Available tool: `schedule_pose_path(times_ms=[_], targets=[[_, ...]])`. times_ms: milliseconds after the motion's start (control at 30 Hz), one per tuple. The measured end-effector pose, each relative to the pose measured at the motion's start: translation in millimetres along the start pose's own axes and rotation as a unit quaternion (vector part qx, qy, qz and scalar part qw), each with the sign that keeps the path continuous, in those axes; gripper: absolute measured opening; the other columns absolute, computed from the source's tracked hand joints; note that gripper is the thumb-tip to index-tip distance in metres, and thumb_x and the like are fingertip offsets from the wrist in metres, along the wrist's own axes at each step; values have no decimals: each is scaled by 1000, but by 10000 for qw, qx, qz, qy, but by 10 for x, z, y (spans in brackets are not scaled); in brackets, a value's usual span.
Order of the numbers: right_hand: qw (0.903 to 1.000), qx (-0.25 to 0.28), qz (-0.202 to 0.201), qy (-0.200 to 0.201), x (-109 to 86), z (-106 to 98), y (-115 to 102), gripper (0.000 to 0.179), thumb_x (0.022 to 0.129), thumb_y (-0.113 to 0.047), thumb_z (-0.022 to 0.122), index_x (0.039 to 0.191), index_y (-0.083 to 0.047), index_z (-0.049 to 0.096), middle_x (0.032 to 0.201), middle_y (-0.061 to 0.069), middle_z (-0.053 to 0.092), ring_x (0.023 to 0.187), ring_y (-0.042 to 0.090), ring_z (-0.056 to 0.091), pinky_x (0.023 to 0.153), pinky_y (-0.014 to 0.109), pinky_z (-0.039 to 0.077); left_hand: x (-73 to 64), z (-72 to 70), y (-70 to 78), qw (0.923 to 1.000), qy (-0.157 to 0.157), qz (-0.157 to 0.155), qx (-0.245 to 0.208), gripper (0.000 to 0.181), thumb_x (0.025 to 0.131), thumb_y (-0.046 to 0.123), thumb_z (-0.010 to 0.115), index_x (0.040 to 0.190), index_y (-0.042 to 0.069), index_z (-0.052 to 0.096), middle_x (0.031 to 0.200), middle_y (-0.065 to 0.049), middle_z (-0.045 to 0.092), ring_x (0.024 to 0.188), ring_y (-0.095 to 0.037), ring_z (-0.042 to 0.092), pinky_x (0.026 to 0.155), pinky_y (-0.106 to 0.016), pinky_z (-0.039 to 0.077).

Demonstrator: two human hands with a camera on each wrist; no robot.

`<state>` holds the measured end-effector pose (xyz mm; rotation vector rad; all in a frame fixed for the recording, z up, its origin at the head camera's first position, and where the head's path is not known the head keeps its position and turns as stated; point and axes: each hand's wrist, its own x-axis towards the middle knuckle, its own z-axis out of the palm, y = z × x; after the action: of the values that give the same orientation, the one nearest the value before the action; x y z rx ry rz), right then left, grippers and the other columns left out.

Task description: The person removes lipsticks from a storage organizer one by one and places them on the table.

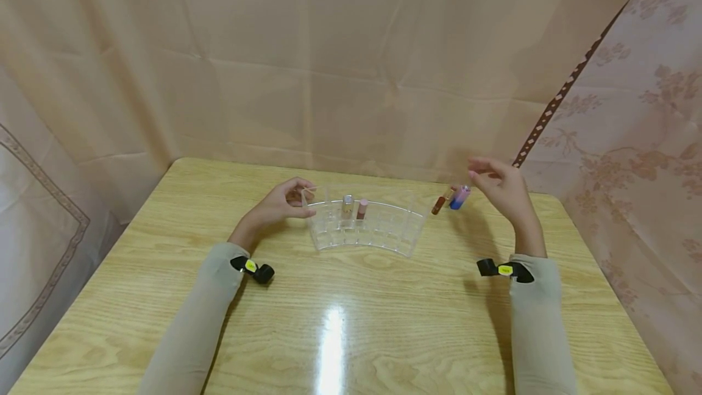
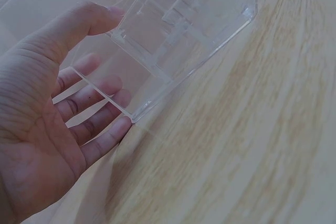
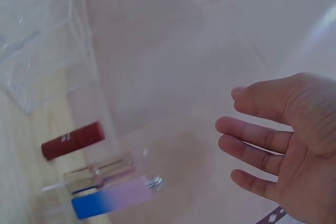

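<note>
Operator: State both grips.

Instructor: The left grip (image 1: pixel 281 203) pinches the left end of the clear organizer (image 1: pixel 384 238), toward the counter's (image 1: pixel 263 334) far edge. The right grip (image 1: pixel 500 191) is released, raised near 3 loose tubes (image 3: pixel 100 174) right of the organizer.

Operator: Handling?

Instructor: The organizer is probably light, stiff, slick and brittle; hold its end walls. The tubes may roll; take each mid-barrel.

Operator: Clearances?

Instructor: The curtain (image 1: pixel 351 78) limits rearward motion; open room lies nearside. Avoid tipping the 2 standing tubes (image 1: pixel 348 207).
</note>
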<state>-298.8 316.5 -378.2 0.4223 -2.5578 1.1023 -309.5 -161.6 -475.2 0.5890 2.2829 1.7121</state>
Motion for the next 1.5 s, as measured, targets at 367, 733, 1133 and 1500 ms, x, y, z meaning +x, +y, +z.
schedule_pose_path(times_ms=[367,733,1133,1500], targets=[[9988,243,-305,279,-57,-39,-351,29,98,-12,68,126,-5,70,120,21,71,103,-4,58,92,19,41,0,12,12,9999,25,-3,-103,59,87,3,79,137,-4,51,127,-27,58,100,-23,58,87,-24,49],[9966,563,-546,-239,75,249,-641,28,100,-15,66,127,-8,70,119,17,72,108,2,60,99,26,41,13,8,-11,9999,81,-6,-132,59,86,2,79,137,-4,51,125,-25,58,99,-22,58,87,-24,49],[9886,818,-857,-933,92,714,-805,30,98,-13,69,127,-8,69,120,16,72,114,28,65,104,52,44,15,45,-8,9999,67,-9,-140,58,86,3,79,137,-4,52,126,-26,58,100,-22,58,87,-25,49],[9838,1040,-943,-1119,70,935,-818,34,91,-12,77,124,-6,70,122,19,71,122,33,63,109,60,41,27,31,-19,9999,54,26,-106,58,86,3,79,137,-3,51,127,-27,59,99,-21,58,87,-25,49]])
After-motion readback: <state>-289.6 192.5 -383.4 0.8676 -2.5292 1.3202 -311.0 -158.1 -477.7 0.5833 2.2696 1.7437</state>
